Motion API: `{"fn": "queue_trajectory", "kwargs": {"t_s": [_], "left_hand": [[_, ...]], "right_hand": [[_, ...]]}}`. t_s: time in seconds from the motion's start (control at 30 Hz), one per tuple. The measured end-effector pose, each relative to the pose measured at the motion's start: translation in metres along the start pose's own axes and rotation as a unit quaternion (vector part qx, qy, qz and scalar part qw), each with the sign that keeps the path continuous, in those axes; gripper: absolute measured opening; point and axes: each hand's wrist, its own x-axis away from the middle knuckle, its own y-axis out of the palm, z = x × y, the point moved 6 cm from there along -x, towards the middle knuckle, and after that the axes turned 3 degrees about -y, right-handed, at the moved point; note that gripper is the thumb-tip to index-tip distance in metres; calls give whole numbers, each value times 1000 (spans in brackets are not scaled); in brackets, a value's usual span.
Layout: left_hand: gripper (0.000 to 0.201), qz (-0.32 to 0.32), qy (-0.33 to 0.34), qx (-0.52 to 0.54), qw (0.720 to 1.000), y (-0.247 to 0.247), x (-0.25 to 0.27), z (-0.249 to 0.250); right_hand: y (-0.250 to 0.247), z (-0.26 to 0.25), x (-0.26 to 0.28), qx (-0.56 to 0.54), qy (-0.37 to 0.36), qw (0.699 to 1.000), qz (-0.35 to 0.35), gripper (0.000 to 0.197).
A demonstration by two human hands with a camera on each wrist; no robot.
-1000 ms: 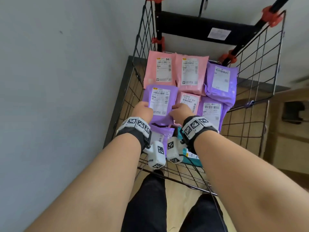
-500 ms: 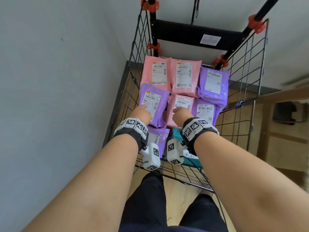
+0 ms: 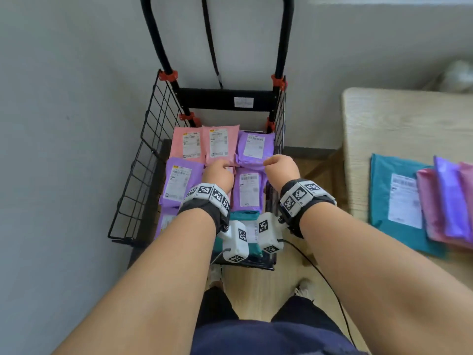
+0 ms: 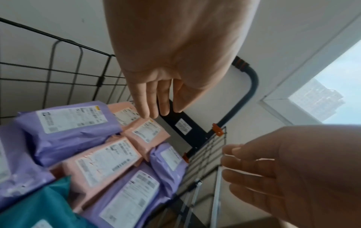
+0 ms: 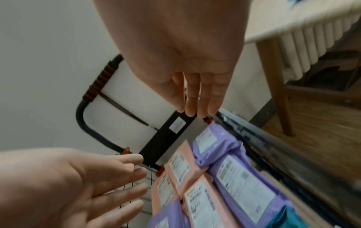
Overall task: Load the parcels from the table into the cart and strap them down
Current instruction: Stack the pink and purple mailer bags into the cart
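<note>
The black wire cart point(image 3: 143, 170) holds several pink and purple parcels laid flat, with a pink one point(image 3: 190, 146) at the back left and a purple one point(image 3: 248, 190) in the middle row. A teal parcel point(image 3: 245, 216) lies at the front. My left hand point(image 3: 218, 172) hovers over the middle row and my right hand point(image 3: 281, 167) over the cart's right side. Both have straight fingers point(image 4: 148, 100) point(image 5: 195, 95) and hold nothing. A black strap point(image 3: 211, 47) hangs from the cart handle.
A pale wooden table point(image 3: 399, 124) stands to the right of the cart, with a teal parcel point(image 3: 399, 198) and pink point(image 3: 430, 201) and purple point(image 3: 450, 196) ones overlapping on it. A grey wall runs along the left and behind the cart. My legs stand at the cart's front edge.
Both hands have lifted off the parcels they pressed on and moved up and to the right. The head view has pulled back, bringing the table into sight.
</note>
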Motion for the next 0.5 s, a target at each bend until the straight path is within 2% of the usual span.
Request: {"fn": "queue_trajectory", "kwargs": {"t_s": [0.13, 0.27, 0.5], "left_hand": [[40, -24, 41, -1, 999, 50, 33, 64], [40, -50, 86, -18, 995, 109, 69, 123], [33, -102, 132, -39, 985, 198, 120, 180]], "right_hand": [[-90, 40, 13, -29, 1, 997, 78, 30], [-165, 97, 28, -38, 42, 990, 129, 35], [-242, 189, 50, -35, 88, 983, 158, 33]]}}
